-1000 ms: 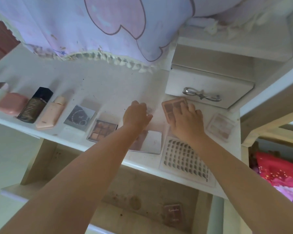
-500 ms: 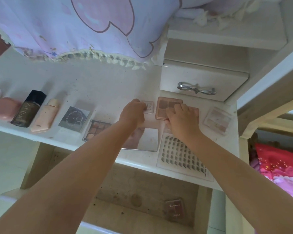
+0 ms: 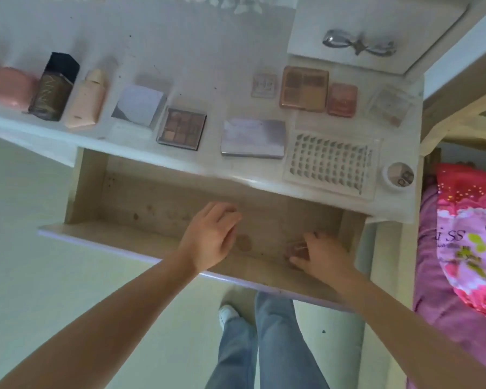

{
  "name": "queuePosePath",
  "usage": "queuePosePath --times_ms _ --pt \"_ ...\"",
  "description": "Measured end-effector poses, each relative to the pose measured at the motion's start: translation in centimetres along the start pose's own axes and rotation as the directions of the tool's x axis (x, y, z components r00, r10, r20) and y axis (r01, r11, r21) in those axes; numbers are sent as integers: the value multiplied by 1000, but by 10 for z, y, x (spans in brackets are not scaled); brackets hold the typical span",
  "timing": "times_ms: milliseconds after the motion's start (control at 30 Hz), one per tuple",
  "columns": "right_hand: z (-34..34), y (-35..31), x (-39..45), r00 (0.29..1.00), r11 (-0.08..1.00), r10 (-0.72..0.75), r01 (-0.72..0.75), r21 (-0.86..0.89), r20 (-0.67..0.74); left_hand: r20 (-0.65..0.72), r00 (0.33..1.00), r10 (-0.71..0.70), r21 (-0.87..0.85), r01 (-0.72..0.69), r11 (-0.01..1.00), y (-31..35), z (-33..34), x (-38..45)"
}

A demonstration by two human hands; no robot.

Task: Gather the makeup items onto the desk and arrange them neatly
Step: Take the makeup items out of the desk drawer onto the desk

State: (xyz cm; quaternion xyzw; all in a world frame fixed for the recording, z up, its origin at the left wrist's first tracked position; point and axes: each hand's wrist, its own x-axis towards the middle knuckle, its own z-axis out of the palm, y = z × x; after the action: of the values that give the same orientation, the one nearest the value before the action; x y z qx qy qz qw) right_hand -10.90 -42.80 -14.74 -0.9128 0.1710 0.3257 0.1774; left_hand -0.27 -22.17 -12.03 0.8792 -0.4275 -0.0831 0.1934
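Fingers of the right hand [image 3: 324,255] curl around a small compact [image 3: 295,247] near the open drawer's [image 3: 163,203] front right corner (probably for the desk [image 3: 180,46]), while the left hand [image 3: 211,237] hangs loose, holding nothing.

White desk [image 3: 208,37], brown-toned palettes [image 3: 182,128], pink compact [image 3: 10,87], pink floral bedding [image 3: 472,242], blue jeans [image 3: 275,338].

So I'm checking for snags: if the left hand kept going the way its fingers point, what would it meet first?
Probably the open drawer's back wall under the desk edge; the left hand hovers above the drawer floor, and depth is unclear.
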Motion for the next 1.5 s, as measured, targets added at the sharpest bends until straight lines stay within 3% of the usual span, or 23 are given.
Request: queuePosePath --times_ms 67,167,400,467,533,633,700,733,833,1000,1100,1200,1433,1500 --pt "23 2 11 980 982 188 -187 -17 70 149 986 -76 85 63 994 -5 11 -29" --pt "48 -7 23 959 952 282 -284 114 31 331 917 -220 187 165 968 -7 20 -62" --pt "57 -19 30 930 919 362 -346 186 -58 421 851 -315 254 224 941 -13 34 -78" --pt "52 -22 25 949 931 312 -296 214 -42 457 830 -320 246 227 942 -15 31 -75" --pt "38 -27 15 977 946 211 -196 258 -30 425 851 -310 239 224 945 -20 21 -65" --pt "3 -39 -1 997 934 -9 34 356 -72 143 972 -188 183 160 970 -25 -7 -39" --pt "-31 -55 -9 976 874 -159 209 438 -148 -60 981 -184 189 192 963 -32 -24 -19" --pt "-49 -64 -10 955 840 -215 288 460 -205 -98 970 -223 182 238 954 -36 -31 -7" --pt "-102 -84 10 861 804 -289 456 382 -418 -75 927 -368 188 376 907 -49 -46 29" --pt "-172 -113 88 787 906 -307 413 88 -535 49 908 -417 275 389 879 -75 -51 64" --pt "-191 -130 129 774 910 -394 406 -90 -495 61 908 -414 280 383 880 -80 -50 67" --pt "-192 -142 156 809 904 -424 352 -242 -406 50 908 -416 271 388 881 -80 -49 64" --pt "-188 -142 162 842 911 -407 346 -223 -355 73 907 -416 201 395 897 -82 -49 64" --pt "-183 -138 145 775 891 -448 427 -155 -446 36 935 -351 184 339 922 -81 -55 61"
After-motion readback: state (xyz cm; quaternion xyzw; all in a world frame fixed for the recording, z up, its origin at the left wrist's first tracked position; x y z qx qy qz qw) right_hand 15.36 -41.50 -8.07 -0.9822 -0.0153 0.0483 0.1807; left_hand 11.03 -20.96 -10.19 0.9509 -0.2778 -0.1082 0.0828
